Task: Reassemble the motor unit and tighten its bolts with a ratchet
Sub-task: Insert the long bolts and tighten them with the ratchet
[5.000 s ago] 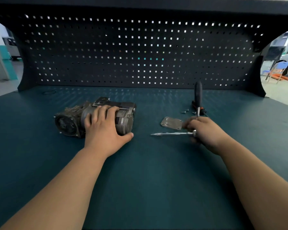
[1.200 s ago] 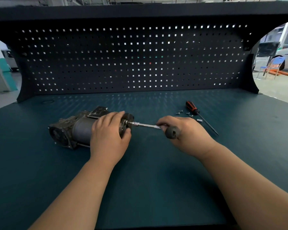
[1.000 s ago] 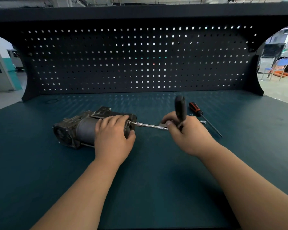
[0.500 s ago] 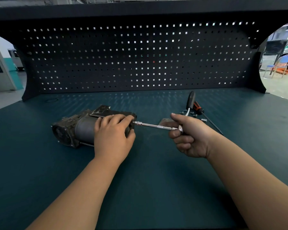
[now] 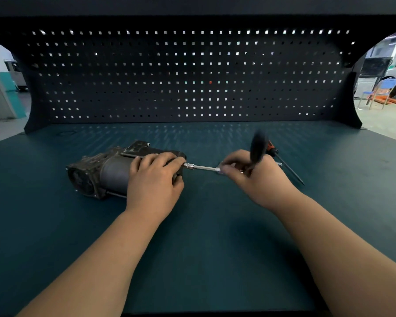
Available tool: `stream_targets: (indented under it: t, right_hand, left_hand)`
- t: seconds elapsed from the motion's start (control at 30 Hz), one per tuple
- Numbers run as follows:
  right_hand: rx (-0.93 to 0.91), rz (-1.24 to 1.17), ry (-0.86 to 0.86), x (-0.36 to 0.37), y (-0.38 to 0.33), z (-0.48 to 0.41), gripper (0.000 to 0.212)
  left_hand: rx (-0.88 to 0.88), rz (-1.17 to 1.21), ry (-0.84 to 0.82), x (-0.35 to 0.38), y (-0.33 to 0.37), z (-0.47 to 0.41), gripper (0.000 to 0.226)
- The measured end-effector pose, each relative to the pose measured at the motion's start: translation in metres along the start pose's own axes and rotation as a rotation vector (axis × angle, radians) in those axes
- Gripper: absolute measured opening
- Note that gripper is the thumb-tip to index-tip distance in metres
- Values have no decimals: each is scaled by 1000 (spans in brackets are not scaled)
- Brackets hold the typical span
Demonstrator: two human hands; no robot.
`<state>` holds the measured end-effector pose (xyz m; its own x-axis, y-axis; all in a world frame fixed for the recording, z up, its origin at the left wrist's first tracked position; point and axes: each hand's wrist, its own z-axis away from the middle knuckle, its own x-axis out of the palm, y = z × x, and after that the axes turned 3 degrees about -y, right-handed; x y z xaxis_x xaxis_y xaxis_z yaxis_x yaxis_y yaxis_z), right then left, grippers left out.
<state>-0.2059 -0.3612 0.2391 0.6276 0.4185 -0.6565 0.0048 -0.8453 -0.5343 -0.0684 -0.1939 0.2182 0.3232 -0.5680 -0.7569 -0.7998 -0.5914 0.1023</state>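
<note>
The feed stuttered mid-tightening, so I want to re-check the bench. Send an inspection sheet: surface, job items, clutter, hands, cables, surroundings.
Surface: dark teal benchtop, with a black pegboard standing at its back edge.
Job's things: motor unit lies on its side. The ratchet has its extension bar level, socket end at the unit's right end face. Its handle points up and is blurred.
Clutter: screwdriver lies on the bench beyond the right hand.
Hands: left hand grips the motor unit's right end. Right hand holds the ratchet at its head.
Cables: nothing seen.
Surroundings: blue chair on the floor to the right, past the bench.
</note>
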Motion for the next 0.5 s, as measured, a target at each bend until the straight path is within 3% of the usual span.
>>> stream_targets:
  t: [0.1, 0.17, 0.4, 0.5]
  right_hand:
    - [-353, 318, 78, -1, 1, 3, 9]
    - [-417, 360, 138, 1, -1, 5, 7]
    - [-328, 270, 156, 4, -6, 6, 5]
    - [-148, 268, 107, 7, -6, 3, 4]
  left_hand:
    - [-7, -4, 15, 1, 0, 1, 37]
    - [-5, 0, 22, 2, 0, 2, 39]
    - [-21, -18, 5, 2, -1, 3, 60]
    - [-25, -25, -27, 4, -3, 3, 59]
